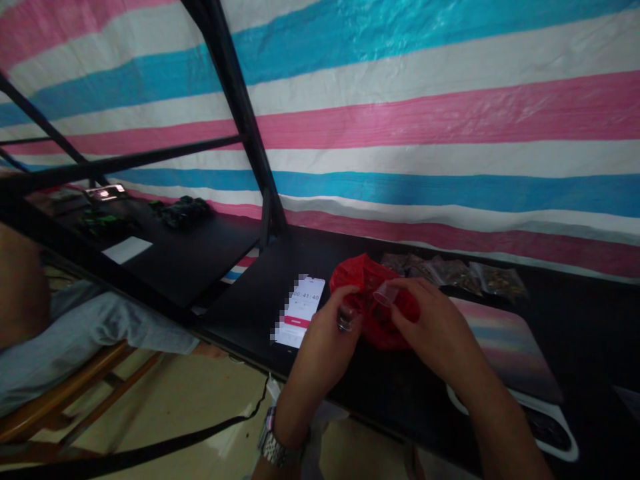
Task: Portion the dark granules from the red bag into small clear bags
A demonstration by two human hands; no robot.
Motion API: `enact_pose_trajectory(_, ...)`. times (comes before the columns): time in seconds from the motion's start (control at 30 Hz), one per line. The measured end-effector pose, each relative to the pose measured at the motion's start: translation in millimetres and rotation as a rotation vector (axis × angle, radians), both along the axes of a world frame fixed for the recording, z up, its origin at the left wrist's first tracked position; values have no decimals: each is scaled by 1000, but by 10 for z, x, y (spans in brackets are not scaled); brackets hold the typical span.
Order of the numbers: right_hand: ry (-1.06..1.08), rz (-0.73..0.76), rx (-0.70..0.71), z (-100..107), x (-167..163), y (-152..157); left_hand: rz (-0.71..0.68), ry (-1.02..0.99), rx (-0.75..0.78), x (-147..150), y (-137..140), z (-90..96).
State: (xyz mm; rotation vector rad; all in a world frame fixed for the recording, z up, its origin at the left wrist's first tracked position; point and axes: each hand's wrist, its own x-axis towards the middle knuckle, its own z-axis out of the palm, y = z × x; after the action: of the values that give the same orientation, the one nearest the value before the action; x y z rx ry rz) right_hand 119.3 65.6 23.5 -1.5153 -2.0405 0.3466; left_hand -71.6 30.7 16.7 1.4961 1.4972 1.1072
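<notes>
A red plastic bag (365, 270) lies bunched on the black table, its mouth facing me. Over its right side, my right hand (425, 313) pinches a small clear plastic cup (386, 294) between thumb and fingers. My left hand (330, 333) is curled closed at the bag's left edge, around a small clear, shiny piece (346, 319) with something dark in it; its kind I cannot make out. What lies inside the bag is mostly hidden by the hands. Left of my left hand, a phone (303, 307) shows a running timer.
Several clear bags of small brown pieces (497, 280) lie behind the red bag. To the right is a flat striped, glossy-topped device (515, 347) with a white edge. A black metal frame (240, 113) rises at left; beyond it a person sits beside another table (225, 247).
</notes>
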Motion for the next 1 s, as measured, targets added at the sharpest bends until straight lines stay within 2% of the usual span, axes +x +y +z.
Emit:
enact_pose_trajectory(0.1, -97, 5, -102, -33, -32, -3, -90, 180, -69, -6, -36, -69)
enact_pose_trajectory(0.17, -153, 15, -153, -45, -33, -8, -92, 275, -81, 0, -63, -106)
enact_pose_trajectory(0.3, -176, 22, -153, -67, 18, -6, -62, 312, -94, -20, -111, -103)
enact_pose_trajectory(0.47, -84, 38, -108, -134, 77, 16, -70, 215, -110, -41, -91, 5)
enact_pose_trajectory(0.6, 56, 71, -40, -156, 76, 42, -42, -55, 16, 23, -25, 88)
enact_pose_trajectory(0.73, 295, 91, 52, 17, 43, -36, -61, -333, 95, 155, -13, 120)
enact_pose_trajectory(0.87, 474, 208, -131, 256, -19, -232, -6, -392, 157, 287, -41, 103)
enact_pose_trajectory(1.0, 540, 267, -271, 251, -50, -342, 19, -345, 167, 375, -40, 30)
